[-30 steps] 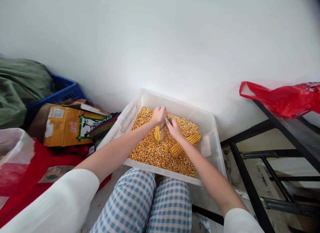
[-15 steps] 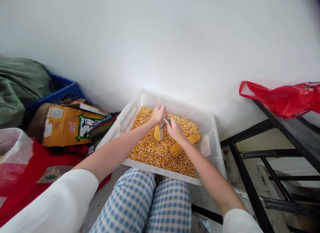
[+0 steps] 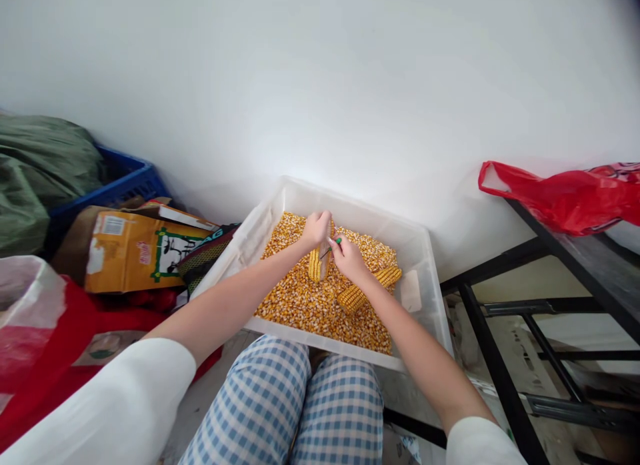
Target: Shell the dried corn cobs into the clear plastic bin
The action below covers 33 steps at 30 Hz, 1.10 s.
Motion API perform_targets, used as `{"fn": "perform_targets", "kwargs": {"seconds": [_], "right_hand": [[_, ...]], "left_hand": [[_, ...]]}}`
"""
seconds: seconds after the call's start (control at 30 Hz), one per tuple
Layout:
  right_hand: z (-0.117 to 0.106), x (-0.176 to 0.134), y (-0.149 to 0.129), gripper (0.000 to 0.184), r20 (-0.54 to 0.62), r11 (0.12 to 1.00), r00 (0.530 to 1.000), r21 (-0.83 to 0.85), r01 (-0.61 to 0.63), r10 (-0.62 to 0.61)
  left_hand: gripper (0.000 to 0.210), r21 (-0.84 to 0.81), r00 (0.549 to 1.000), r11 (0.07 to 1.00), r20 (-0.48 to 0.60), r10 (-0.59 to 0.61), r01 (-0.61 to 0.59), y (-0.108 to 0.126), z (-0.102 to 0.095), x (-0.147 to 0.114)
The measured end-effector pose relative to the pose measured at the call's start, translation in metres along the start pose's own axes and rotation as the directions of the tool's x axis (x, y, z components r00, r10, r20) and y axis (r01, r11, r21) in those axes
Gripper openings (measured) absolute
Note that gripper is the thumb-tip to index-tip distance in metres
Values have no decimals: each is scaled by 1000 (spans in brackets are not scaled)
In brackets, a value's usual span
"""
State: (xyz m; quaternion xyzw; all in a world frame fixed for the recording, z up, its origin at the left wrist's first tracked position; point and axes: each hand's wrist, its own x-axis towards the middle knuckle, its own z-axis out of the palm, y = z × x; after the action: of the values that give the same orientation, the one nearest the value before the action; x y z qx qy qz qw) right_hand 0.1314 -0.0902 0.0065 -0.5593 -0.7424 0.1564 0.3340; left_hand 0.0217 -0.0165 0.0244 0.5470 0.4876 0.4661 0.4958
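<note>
While almost nothing changes vs. a sec ago, L hand (image 3: 316, 229) grips partly bare corn cob (image 3: 315, 268) over kernels (image 3: 300, 295), approx. mid plastic bin (image 3: 420, 252); R hand (image 3: 349, 258) clasps green-handled tool (image 3: 339, 240), tip at cob, so same cob is worked.

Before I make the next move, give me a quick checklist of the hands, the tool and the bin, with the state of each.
1. Left hand gripping the corn cob: ok, closed around its upper part.
2. Right hand holding the green-handled tool: ok, its thin shaft points toward the cob.
3. Tool tip pressed against the cob: cannot tell, too small to make out.
4. Held cob within the walls of the plastic bin: ok.
5. Loose kernels inside the bin: ok, spread over its floor.
6. Other corn in full view: not ok, the right arm partly covers it.
</note>
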Motion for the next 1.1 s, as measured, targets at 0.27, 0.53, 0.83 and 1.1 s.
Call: {"fn": "perform_targets", "kwargs": {"seconds": [0.27, 0.53, 0.83, 1.1], "right_hand": [[1, 0, -1, 19, 23, 998, 998, -25, 51, -50], [7, -3, 5, 21, -20, 998, 999, 60, -33, 35], [22, -6, 12, 25, -25, 961, 989, 240, -134, 144], [26, -3, 8, 22, 8, 982, 997, 176, -75, 75]], "left_hand": [[33, 5, 1000, 1000, 8, 29, -29, -2, 1, 2], [37, -4, 998, 998, 16, 62, -62, -10, 1, 6], [38, -80, 996, 993, -3, 87, -87, -15, -7, 5], [36, -38, 998, 998, -59, 37, -39, -13, -6, 5]]}}
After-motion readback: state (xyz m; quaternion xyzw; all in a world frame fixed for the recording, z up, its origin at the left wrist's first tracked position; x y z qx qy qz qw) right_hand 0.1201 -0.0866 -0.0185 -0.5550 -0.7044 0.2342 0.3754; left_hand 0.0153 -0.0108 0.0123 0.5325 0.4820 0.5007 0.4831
